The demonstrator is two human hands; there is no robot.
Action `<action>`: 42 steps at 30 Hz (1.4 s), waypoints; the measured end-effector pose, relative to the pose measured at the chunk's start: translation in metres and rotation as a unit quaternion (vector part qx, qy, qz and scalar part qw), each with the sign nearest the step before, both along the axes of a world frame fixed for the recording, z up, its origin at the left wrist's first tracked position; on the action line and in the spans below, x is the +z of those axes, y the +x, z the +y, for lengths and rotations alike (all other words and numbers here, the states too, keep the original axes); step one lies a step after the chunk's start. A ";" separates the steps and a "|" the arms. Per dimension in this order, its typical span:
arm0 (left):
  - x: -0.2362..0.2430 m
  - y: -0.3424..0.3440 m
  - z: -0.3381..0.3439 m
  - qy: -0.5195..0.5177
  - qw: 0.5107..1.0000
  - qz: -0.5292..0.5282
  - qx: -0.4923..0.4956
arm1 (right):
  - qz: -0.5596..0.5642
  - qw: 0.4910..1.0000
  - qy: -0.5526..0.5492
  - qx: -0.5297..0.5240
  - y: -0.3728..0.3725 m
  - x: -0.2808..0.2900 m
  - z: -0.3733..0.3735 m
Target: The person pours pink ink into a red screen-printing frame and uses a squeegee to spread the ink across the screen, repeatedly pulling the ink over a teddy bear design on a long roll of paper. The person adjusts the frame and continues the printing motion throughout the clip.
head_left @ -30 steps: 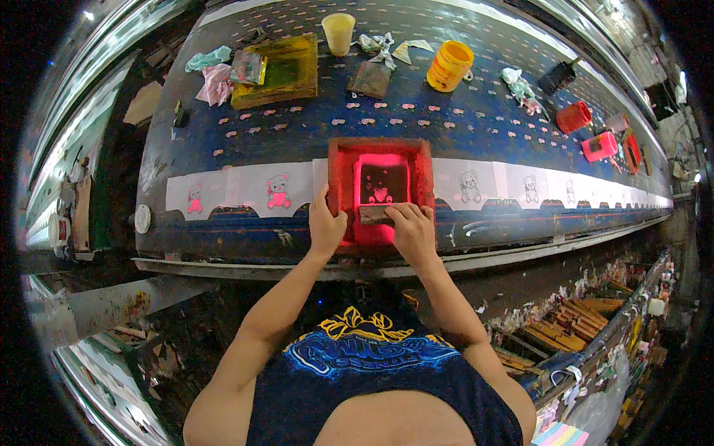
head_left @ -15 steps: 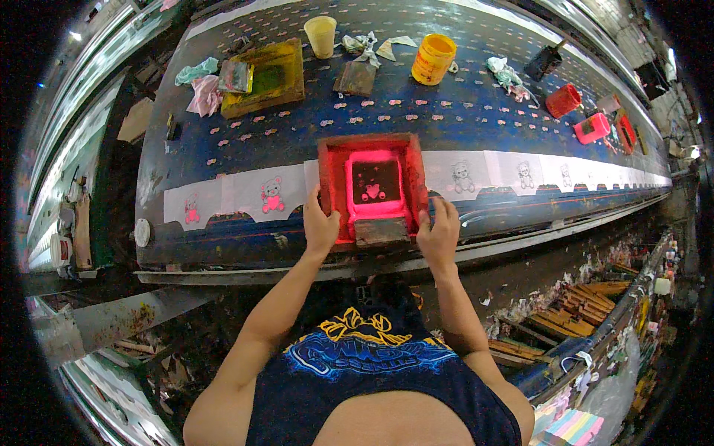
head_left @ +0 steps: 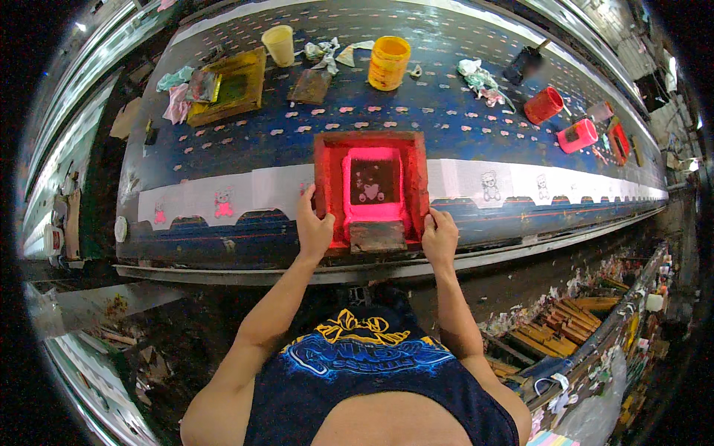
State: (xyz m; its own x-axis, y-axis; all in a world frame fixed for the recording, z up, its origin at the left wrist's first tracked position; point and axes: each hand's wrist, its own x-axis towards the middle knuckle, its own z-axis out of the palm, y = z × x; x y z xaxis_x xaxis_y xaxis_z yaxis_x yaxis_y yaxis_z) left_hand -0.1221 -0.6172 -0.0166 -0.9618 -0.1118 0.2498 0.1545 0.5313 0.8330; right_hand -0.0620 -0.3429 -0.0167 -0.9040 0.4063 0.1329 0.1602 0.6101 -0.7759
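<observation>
A red wooden screen-printing frame is over the strip of white fabric pieces along the table's near edge. Its mesh has a bright pink ink border and a dark middle with a bear motif. A squeegee with a worn wooden edge rests inside the frame's near end. My left hand grips the left side, thumb and fingers apart around the rim. My right hand is closed on the near right corner. Whether the frame touches the fabric, I cannot tell. Left of it, a bear is filled in pink; outlined bears lie right.
Beyond the frame stand a yellow screen frame, a pale cup, a flat dark block and a yellow tub. Crumpled rags, a red pot and a pink container are at the right.
The frame and both hands have shifted right along the fabric strip, past the pink-filled bears. The right hand's fingers have curled in more at the corner. The squeegee has stayed inside the frame.
</observation>
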 end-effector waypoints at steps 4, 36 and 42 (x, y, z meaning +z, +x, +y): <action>0.000 0.007 0.061 0.030 0.998 -0.048 -0.006 | -0.002 1.000 0.003 -0.008 0.006 -0.012 0.057; -0.029 0.005 0.101 -0.048 0.997 -0.063 0.008 | 0.129 0.966 0.084 0.210 0.018 0.012 0.089; -0.036 0.003 0.099 -0.048 0.997 -0.058 0.000 | 0.110 0.900 0.220 0.359 0.016 0.014 0.064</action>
State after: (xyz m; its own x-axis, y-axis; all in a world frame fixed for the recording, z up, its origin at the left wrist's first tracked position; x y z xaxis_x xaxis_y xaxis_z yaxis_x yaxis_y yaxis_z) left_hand -0.1188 -0.5182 -0.0526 -0.9847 -0.0932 0.1470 0.0602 0.6097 0.7903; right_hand -0.0461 -0.2792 -0.0028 -0.8444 -0.4082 0.3469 -0.5266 0.7510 -0.3983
